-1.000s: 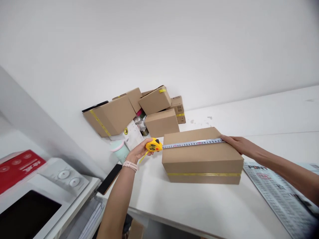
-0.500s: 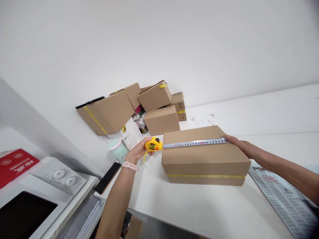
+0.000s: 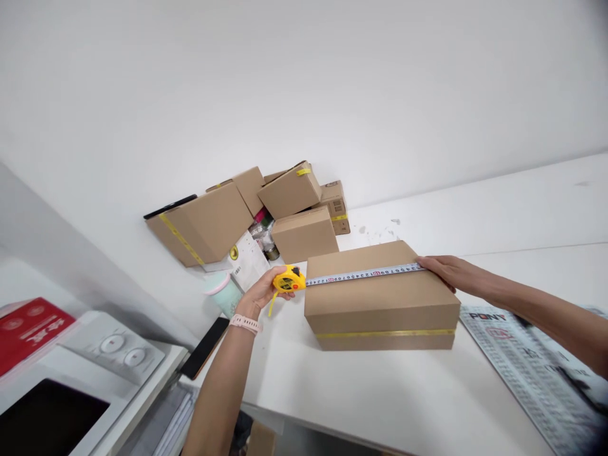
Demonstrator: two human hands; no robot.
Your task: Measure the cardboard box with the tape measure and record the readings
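A flat cardboard box with a yellow strap lies on the white table. My left hand is closed around a yellow tape measure at the box's left edge. Its white blade stretches across the box top. My right hand lies flat with fingers extended, pressing the blade's end down at the box's right edge.
Several cardboard boxes are piled against the wall behind. A mint cup and a black phone lie left of my wrist. A printed sheet lies at right. A white appliance stands lower left.
Both hands keep the tape stretched over the box. The view has shifted slightly; nothing was let go or picked up.
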